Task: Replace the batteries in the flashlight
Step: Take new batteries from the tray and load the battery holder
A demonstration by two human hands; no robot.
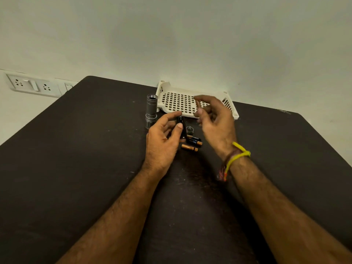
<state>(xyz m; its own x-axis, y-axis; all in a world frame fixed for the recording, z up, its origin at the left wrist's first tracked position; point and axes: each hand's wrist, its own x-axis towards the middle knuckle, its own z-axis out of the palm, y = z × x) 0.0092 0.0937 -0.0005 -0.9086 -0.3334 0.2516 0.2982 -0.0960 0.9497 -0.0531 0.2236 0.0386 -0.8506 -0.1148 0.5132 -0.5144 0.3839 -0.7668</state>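
Flashlight (151, 111) upright beside white tray (190, 103), loose batteries (192, 142) between hands.

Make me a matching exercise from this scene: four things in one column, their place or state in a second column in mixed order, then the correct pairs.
Things:
1. flashlight body
2. battery holder
3. loose batteries
4. tray

Place or state:
A. lying on the table between the wrists
B. against the wall at the table's far edge
C. standing upright, open end up, left of the tray
D. held in the left hand's fingers

Pairs: 1-C, 2-D, 3-A, 4-B
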